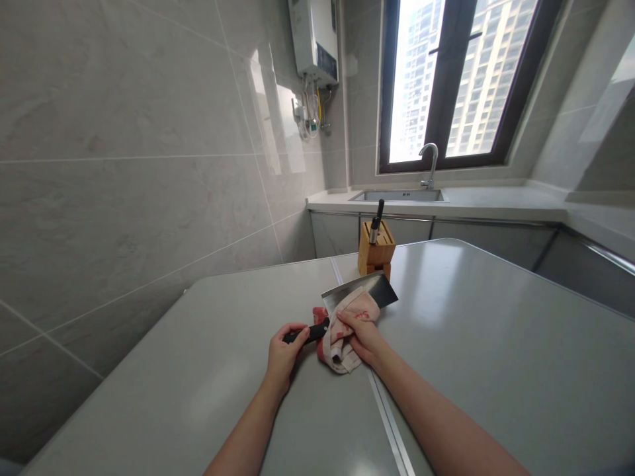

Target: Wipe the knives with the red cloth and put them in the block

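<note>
1. Nearest, two bare forearms reach in from the lower edge, over a pale grey table [223, 370]. A light strip [389, 416] runs across the tabletop, passing under the right wrist.
2. Left hand [285, 350]: closed around the black handle [317, 330] of a broad knife [383, 289], thumb along the top, fingers curled beneath.
3. Right hand [364, 337]: partly closed, pinching a pink-and-red cloth [358, 305], thumb on top; the other fingers are mostly hidden.
4. Cloth position: folded over the lower part of the blade [346, 291], hanging in a bunch beside the handle. Cannot tell whether its lower folds touch the table.
5. Knife position: centre of view, tilted, in front of the block, handle toward the left hand, wide blade pointing away to the right. Contact with the block cannot be told.
6. Wooden block [378, 253]: upright near the table's far edge, dark handles [380, 210] sticking out of its top.
7. Beyond: white counter [501, 196] with sink [407, 196] and curved tap [433, 162]; cabinets [397, 228] below.
8. Left: grey tiled wall [149, 198], white water heater [315, 43] mounted high.
9. Farthest: dark-framed window [450, 86], tall buildings [479, 79] outside.
</note>
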Tool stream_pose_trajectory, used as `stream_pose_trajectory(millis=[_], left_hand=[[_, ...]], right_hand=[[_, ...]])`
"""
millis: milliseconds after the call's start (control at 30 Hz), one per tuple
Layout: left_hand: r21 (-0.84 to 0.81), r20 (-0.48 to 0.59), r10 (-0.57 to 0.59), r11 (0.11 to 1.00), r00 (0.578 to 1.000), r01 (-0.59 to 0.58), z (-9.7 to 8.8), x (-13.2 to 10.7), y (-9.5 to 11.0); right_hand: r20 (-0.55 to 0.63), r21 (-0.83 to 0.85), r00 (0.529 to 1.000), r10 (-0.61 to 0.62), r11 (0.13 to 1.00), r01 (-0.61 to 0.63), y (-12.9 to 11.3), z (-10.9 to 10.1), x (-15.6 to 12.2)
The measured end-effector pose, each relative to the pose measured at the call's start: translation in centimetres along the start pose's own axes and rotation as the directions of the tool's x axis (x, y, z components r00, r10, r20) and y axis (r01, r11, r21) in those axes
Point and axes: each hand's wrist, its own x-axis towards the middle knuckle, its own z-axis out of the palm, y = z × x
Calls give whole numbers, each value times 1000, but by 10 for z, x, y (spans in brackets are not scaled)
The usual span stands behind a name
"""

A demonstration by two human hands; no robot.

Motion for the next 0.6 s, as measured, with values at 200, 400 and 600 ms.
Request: stream_pose_trajectory(millis=[200,400,600], left_hand=[[-371,-205,-130,927,970,46,-5,4,-3],[-641,-294,-282,767,913,31,-27,16,-2],[-512,-11,-245,834,970,205,-25,4,-1]], right_hand=[[-58,78,998,13,997,-9,-4,3,-1],[-81,22,996,42,999,-41,-2,9,-8],[-97,101,995,-5,995,15,-2,4,-3]])
